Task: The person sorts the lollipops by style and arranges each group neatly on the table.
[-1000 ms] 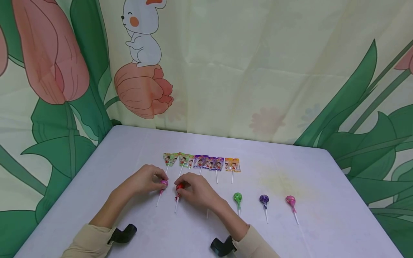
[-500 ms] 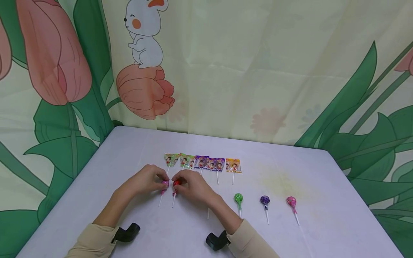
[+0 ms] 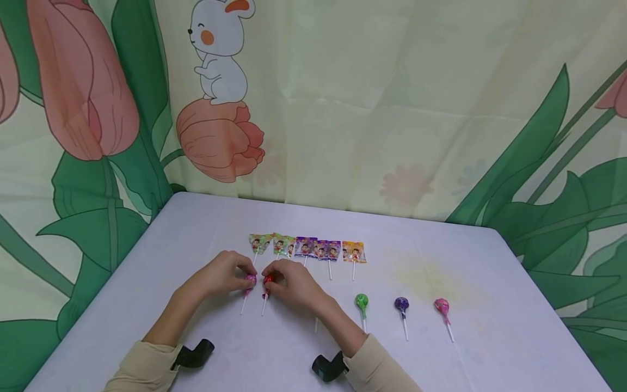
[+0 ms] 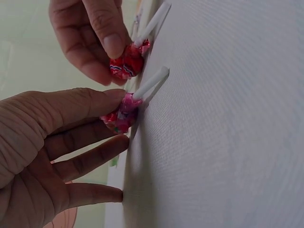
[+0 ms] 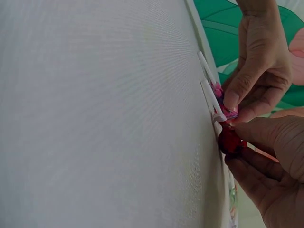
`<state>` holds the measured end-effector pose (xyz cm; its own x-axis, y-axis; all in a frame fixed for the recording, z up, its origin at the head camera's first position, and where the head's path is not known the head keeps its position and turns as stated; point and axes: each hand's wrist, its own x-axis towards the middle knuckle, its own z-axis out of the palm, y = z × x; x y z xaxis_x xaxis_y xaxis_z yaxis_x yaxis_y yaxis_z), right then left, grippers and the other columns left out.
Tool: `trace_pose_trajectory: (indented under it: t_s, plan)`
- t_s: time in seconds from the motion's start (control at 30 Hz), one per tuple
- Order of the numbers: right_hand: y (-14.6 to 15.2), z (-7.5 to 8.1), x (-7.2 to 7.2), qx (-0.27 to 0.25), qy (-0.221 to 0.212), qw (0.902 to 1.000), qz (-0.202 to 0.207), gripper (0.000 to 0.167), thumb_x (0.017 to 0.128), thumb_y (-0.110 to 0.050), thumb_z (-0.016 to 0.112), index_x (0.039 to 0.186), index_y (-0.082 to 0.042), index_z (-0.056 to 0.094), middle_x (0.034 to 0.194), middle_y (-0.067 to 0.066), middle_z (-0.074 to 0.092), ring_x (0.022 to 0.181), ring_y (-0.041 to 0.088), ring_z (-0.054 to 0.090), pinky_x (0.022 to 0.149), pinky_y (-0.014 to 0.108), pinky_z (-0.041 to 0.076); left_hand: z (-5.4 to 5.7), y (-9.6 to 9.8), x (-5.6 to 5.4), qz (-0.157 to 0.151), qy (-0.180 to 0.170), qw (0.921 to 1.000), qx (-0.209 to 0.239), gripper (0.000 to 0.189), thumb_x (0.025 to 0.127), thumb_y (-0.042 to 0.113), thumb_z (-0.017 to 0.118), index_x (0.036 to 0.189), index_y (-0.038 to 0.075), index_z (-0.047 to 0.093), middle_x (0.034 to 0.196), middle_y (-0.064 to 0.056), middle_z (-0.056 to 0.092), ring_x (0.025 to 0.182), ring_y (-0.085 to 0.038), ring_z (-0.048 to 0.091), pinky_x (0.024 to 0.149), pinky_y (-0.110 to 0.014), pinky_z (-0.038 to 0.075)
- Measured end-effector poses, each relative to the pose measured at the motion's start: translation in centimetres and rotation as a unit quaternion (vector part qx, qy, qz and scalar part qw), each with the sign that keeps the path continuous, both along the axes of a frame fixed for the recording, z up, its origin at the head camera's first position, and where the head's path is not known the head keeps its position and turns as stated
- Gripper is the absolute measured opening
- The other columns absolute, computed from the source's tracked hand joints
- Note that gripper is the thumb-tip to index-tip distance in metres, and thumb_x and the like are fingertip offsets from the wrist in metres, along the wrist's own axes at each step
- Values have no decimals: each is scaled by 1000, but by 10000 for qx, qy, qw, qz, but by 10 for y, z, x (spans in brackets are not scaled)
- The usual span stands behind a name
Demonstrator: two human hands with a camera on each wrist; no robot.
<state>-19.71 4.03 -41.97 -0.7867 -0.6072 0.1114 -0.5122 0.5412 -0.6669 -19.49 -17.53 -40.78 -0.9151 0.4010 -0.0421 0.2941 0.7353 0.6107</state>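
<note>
- The red pop (image 4: 127, 62) sits in the right grip (image 3: 294, 283), pinched between thumb and fingers at its wrapped head.
- The pink pop (image 4: 124, 114) is in the left grip (image 3: 226, 274), thumb and fingertips pinching its head; the two pops lie just beside each other between the grips, sticks toward the person.
- Both pops should be light and hard, with smooth wrappers that may slip or roll; the round head or the wrapper's twisted neck seems the surest hold.
- Fingers cover much of both heads; the far sides cannot be made out.
- Under the right forearm a stick (image 3: 316, 325) shows, its head end hidden.
- Right of the right grip lie a green pop (image 3: 362, 301), a purple pop (image 3: 401, 304) and a second pink pop (image 3: 442, 306).
- Beyond both grips, bagged pops (image 3: 306, 247) line the worktop (image 3: 264, 354); some sticks are partly hidden, and the bags' print is too small to read.
</note>
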Motion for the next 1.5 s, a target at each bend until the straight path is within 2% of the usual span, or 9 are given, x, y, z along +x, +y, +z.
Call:
trace_pose_trajectory:
  t_s: [0.37, 0.67, 0.9, 1.17, 1.5]
  plan:
    - [6, -1, 4, 5, 156, 9999, -65, 19, 95, -10, 72, 113, -8, 74, 110, 4, 73, 105, 19, 68, 94, 30, 55, -5, 1, 3, 167, -184, 9996, 132, 11, 83, 8, 84, 93, 10, 78, 88, 5, 74, 94, -18, 64, 96, -52, 51]
    - [19, 4, 14, -276, 149, 9995, -33, 19, 96, -10, 70, 115, -9, 73, 115, 6, 71, 108, 24, 67, 95, 34, 56, -5, 2, 5, 450, -373, 9983, 88, 10, 84, 10, 84, 91, 14, 78, 87, 6, 72, 92, -18, 60, 94, -49, 51]
    - [31, 11, 23, -563, 187, 9982, -36, 23, 95, -7, 71, 118, -8, 72, 116, 9, 72, 108, 27, 67, 95, 41, 57, -2, 3, 4, 466, -310, 9984, 22, 10, 85, 11, 83, 92, 14, 78, 88, 6, 72, 95, -18, 61, 97, -51, 50]
    - [44, 9, 31, -566, 167, 9982, -98, 23, 94, -7, 71, 118, -8, 72, 115, 6, 72, 107, 26, 68, 95, 44, 56, -2, 4, 3, 378, -329, 9987, 53, 10, 85, 9, 82, 93, 13, 78, 89, 6, 72, 93, -17, 62, 96, -49, 52]
    - [58, 8, 37, -426, 206, 9985, -278, 23, 94, -9, 72, 118, -11, 72, 115, 2, 71, 104, 24, 66, 83, 36, 56, -1, 4, 3, 304, -202, 9993, 20, 11, 84, 8, 83, 92, 13, 77, 89, 6, 72, 92, -16, 62, 93, -46, 53]
